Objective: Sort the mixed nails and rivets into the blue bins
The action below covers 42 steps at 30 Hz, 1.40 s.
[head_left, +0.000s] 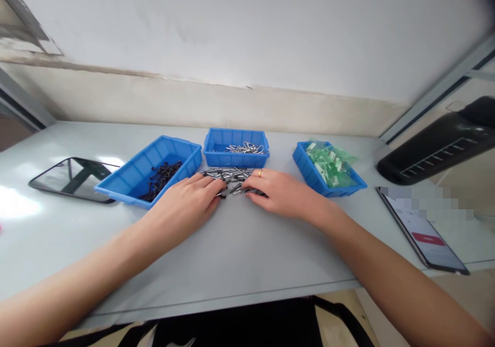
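A loose pile of thin metal pins or screws [233, 187], silver mixed with black, lies on the table between my hands. My left hand [195, 195] touches its left side, fingers bent down over the pieces and thumb apart from them. From the right, my right hand [280, 192], with a ring on one finger, reaches over the other side. Its thumb and fingers are apart, with dark pieces showing between. The fingertips of both hands are partly hidden in the pile. Behind it stands a blue bin [235, 159] with silver pieces [247, 148].
At left, a blue bin [133, 174] holds black screw-like pieces [164, 179], beside a black-rimmed glassy panel [71, 179]. At right are a blue bin [309, 169] with green plastic packets [332, 166], a black bottle [433, 146] and a phone [423, 233]. A wall [247, 99] borders the table's back.
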Motion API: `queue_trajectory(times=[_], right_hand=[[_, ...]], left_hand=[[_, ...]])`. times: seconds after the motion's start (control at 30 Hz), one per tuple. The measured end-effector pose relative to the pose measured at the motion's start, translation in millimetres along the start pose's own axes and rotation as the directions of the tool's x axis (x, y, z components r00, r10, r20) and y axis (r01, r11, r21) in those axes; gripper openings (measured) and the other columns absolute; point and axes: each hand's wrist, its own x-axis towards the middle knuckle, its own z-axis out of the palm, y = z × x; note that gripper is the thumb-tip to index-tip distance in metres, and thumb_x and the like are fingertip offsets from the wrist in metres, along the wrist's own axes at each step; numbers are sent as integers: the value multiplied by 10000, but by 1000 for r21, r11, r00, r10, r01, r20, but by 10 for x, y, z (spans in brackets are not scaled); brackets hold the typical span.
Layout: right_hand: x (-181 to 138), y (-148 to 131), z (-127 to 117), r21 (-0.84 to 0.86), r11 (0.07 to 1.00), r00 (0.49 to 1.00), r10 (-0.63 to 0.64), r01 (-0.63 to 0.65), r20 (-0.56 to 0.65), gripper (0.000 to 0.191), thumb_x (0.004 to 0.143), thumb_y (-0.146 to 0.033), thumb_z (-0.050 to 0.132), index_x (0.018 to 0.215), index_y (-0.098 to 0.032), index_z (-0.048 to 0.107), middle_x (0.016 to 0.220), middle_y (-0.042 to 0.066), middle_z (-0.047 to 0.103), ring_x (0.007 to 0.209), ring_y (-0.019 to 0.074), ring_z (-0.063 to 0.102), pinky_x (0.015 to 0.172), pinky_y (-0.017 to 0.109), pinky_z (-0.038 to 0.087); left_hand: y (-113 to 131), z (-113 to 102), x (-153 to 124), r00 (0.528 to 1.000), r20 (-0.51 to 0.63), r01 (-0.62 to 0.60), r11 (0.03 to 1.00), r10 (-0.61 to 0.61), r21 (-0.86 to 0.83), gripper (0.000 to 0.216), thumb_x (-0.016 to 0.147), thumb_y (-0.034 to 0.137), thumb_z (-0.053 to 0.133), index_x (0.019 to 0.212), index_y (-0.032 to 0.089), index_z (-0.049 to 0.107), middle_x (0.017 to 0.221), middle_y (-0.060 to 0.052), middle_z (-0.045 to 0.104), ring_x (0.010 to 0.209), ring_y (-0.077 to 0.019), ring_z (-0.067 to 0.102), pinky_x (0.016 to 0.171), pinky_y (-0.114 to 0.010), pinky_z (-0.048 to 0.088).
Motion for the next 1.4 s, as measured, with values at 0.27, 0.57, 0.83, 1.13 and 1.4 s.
queue_trajectory(times=[0.27, 0.57, 0.83, 1.13, 1.4], right_hand=[[-6, -9, -2, -3, 1000, 1000, 0, 0, -20, 253, 953, -222, 440, 1113, -174, 629, 1110, 79, 630, 1004, 200, 583, 833, 309, 443], [-1, -31, -3, 6, 1000, 991, 2, -1, -133, 249, 984, -266, 429, 1139, -177, 602, 1083, 68, 658, 998, 199, 591, 844, 310, 435], [-47, -24, -43, -35, 997, 971, -69, 63, -228, 281, 1008, -285, 377, 1032, -174, 633, 1013, 62, 694, 930, 186, 624, 800, 291, 434], [-64, -54, -54, -42, 997, 940, -82, 72, -331, 252, 995, -285, 412, 1052, -174, 632, 984, 53, 710, 893, 173, 641, 777, 274, 440], [-77, -62, -58, -98, 982, 887, -187, 160, -421, 257, 993, -264, 402, 975, -174, 642, 844, 31, 704, 768, 146, 621, 695, 255, 422]], left_hand=[[13, -31, -6, 999, -35, -18, 1000, 18, 7, 242, 921, 146, 403, 1034, 179, 614, 869, -52, 674, 831, -224, 624, 766, -357, 472], [119, -205, -3, 953, -298, 1, 990, -44, -141, 209, 966, 249, 443, 1111, 203, 586, 986, -38, 666, 903, -191, 623, 822, -311, 480], [125, -237, 1, 956, -282, 25, 978, -85, -208, 199, 960, 301, 469, 1066, 204, 606, 993, -35, 657, 925, -184, 625, 825, -298, 484], [123, -242, 0, 951, -291, 38, 971, -108, -238, 211, 951, 342, 476, 962, 203, 634, 928, -30, 656, 878, -178, 620, 782, -288, 474], [101, -202, 3, 961, -263, 19, 967, -88, -255, 197, 944, 319, 493, 963, 193, 643, 943, -35, 647, 879, -175, 613, 780, -295, 481]])
